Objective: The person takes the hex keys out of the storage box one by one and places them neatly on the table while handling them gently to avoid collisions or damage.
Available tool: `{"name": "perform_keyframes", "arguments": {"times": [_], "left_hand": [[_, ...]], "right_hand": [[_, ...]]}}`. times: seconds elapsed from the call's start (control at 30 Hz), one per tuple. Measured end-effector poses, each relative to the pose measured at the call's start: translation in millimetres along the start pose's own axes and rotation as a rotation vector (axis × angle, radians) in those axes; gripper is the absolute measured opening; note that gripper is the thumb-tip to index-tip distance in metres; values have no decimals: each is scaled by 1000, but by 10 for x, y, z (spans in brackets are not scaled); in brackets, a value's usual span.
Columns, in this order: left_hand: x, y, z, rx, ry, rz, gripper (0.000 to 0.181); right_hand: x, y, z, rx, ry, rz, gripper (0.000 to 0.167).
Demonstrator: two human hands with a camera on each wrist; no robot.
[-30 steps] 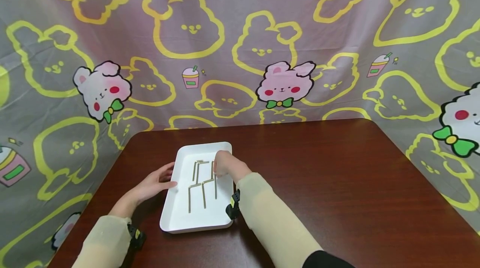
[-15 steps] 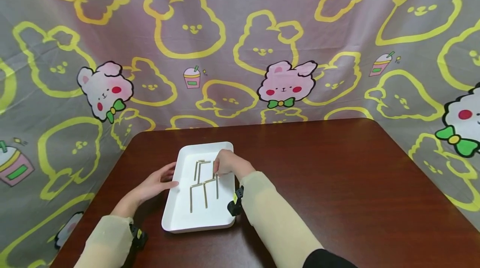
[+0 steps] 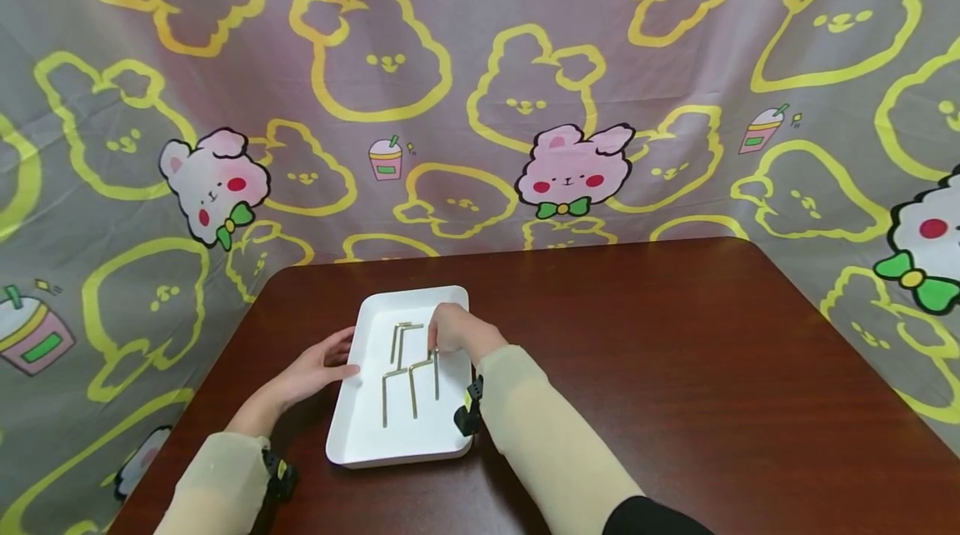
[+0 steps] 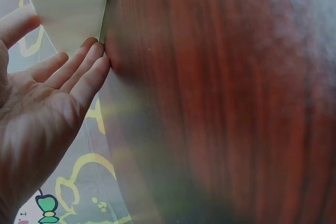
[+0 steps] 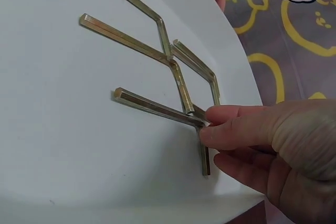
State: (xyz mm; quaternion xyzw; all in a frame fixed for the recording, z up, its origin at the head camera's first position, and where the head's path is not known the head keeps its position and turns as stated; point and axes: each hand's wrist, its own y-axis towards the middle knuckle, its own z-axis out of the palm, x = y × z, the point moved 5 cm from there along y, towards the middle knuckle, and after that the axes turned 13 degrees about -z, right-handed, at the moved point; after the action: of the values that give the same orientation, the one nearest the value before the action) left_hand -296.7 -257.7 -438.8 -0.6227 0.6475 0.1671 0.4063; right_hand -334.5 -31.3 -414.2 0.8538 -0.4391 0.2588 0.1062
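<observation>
A shallow white tray (image 3: 347, 439) holds several bent hex keys (image 3: 385, 402), brassy in colour. My right hand (image 3: 460, 328) reaches inside from the right. In the right wrist view, the thumb and index finger of the right hand (image 5: 252, 135) pinch a hex key (image 5: 152, 106) at its bend; its long arm lies along the tray floor. Part of another key behind these fingertips is hidden. At the tray's left side, my left hand (image 3: 303, 372) has relaxed fingers against the outer wall and the thumb at the rim. The left wrist view shows that hand (image 4: 47, 103) with fingertips touching the tray (image 4: 73, 9).
Beneath the tray is a dark reddish-brown wooden table (image 3: 637, 368). A patterned curtain (image 3: 465, 85) with cartoon rabbits hangs behind it. Other hex keys (image 5: 126, 38) lie close together and overlap in places.
Both hands and the tray stay nearly in place, while the head view shifts slightly. A length of key seen earlier beside my right fingertips is now mostly covered.
</observation>
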Motion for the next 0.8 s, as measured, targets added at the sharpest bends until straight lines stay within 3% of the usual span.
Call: {"name": "perform_keyframes", "arguments": {"times": [0.47, 0.8], "left_hand": [[0, 11, 4, -10, 8, 17, 74], [1, 0, 6, -14, 4, 1, 74]], "right_hand": [[-24, 72, 67, 18, -108, 21, 27], [-39, 64, 76, 31, -66, 27, 22]]}}
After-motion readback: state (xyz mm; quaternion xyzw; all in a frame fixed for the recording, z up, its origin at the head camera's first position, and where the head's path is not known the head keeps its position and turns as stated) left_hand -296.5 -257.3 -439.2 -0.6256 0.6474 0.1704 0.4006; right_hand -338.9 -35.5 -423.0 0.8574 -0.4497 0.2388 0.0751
